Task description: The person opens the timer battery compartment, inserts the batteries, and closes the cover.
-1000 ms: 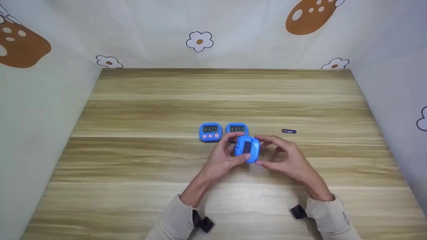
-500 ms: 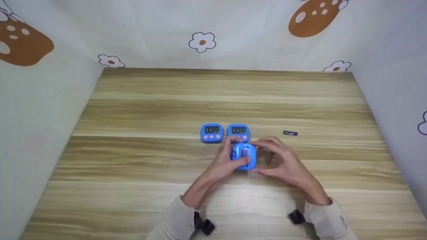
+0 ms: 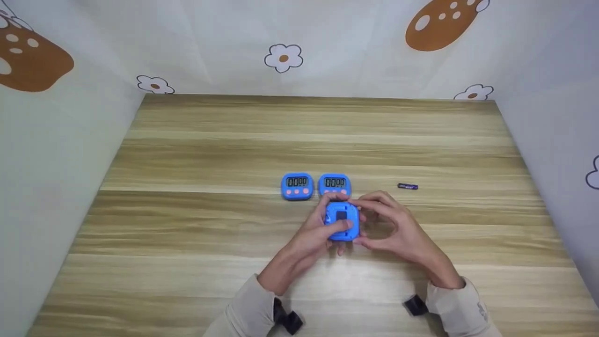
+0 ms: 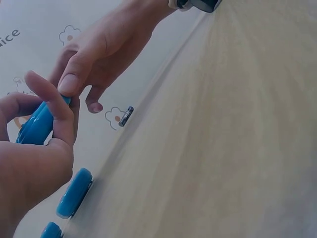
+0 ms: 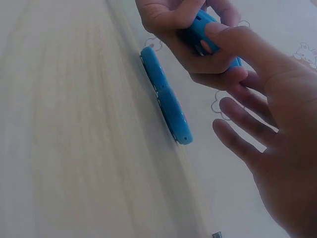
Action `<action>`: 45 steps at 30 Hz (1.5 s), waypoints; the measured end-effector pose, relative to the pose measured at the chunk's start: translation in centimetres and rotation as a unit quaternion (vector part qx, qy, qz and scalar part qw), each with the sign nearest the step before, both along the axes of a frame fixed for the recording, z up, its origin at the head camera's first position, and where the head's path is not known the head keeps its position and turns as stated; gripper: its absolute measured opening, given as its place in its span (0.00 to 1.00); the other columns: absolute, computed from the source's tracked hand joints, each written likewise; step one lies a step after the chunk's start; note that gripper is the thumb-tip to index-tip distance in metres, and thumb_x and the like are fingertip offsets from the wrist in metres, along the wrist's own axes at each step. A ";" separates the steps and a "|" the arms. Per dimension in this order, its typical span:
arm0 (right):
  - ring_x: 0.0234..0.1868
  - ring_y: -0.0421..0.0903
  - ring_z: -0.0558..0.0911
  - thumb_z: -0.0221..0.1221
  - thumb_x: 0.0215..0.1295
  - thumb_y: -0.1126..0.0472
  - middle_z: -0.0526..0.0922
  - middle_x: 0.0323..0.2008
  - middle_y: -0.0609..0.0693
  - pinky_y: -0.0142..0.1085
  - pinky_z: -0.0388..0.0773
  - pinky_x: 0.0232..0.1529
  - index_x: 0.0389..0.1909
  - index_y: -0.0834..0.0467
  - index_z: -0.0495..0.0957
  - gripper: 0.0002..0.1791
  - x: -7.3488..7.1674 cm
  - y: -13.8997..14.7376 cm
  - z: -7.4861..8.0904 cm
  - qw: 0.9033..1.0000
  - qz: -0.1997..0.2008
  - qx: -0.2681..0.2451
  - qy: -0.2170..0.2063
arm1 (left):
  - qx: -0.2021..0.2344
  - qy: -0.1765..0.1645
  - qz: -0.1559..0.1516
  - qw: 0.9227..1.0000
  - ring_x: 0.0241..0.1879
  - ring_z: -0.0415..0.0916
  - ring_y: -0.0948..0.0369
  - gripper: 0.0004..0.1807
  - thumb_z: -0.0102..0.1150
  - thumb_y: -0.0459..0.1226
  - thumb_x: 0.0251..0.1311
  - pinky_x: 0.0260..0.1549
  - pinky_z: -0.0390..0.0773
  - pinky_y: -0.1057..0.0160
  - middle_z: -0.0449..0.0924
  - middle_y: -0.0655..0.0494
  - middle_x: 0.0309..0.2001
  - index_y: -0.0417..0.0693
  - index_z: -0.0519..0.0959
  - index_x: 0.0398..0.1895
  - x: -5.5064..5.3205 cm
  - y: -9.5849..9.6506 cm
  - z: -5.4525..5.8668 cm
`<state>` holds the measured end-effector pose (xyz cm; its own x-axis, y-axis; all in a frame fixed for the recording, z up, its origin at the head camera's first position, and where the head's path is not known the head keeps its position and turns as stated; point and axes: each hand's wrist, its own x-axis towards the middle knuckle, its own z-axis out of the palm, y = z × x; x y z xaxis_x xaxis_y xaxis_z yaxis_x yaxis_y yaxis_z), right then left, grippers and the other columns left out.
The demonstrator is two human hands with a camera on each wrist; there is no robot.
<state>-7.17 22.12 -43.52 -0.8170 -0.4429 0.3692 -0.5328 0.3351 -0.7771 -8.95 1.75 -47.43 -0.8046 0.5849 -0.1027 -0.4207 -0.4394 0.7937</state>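
A blue digital timer (image 3: 354,213) is held with its back up, showing a dark rectangle in the middle and narrow slots. My left hand (image 3: 311,236) grips its left side, thumb pressed flat across the back and fingers around the edge. My right hand (image 3: 412,229) pinches the right side between thumb and index finger at two corners; its other fingers (image 5: 242,121) stay off the timer. In the right wrist view, part of the timer's front (image 5: 205,34) shows between the hands.
Just beyond the hands, two more blue timers lie face up side by side, the left one (image 3: 297,187) and the right one (image 3: 334,180), both displaying zeros. A small dark battery (image 3: 408,186) lies to their right on the wooden table (image 3: 210,154). Patterned cloth walls (image 3: 224,47) enclose the table.
Both hands have brought the timer slightly toward the body and left, turning its back flatter to the head camera. The left thumb stays on the back; the right hand has moved along with it.
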 end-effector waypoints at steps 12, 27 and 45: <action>0.48 0.53 0.76 0.76 0.44 0.70 0.77 0.53 0.56 0.37 0.76 0.49 0.59 0.64 0.76 0.36 0.1 0.0 0.4 1.000 0.014 -0.022 0.000 | 0.037 0.036 -0.003 0.999 0.43 0.80 0.36 0.28 0.60 0.28 0.62 0.10 0.77 0.64 0.75 0.31 0.53 0.47 0.59 0.61 0.0 0.1 -0.3; 0.52 0.48 0.73 0.76 0.49 0.52 0.74 0.54 0.42 0.45 0.75 0.49 0.58 0.46 0.78 0.32 -2.1 5.1 -2.6 0.989 -0.116 0.087 -0.035 | 0.028 -0.026 0.021 0.999 0.52 0.76 0.35 0.28 0.56 0.34 0.69 0.27 0.85 0.52 0.71 0.32 0.60 0.45 0.56 0.67 -0.4 -0.1 -0.2; 0.52 0.51 0.72 0.69 0.60 0.55 0.76 0.51 0.51 0.49 0.70 0.52 0.56 0.55 0.79 0.23 -3.0 8.0 -3.4 0.958 -0.224 0.179 0.016 | 0.045 -0.029 0.017 0.998 0.51 0.77 0.37 0.26 0.53 0.34 0.70 0.26 0.84 0.54 0.71 0.32 0.58 0.44 0.56 0.66 -0.3 0.0 -0.3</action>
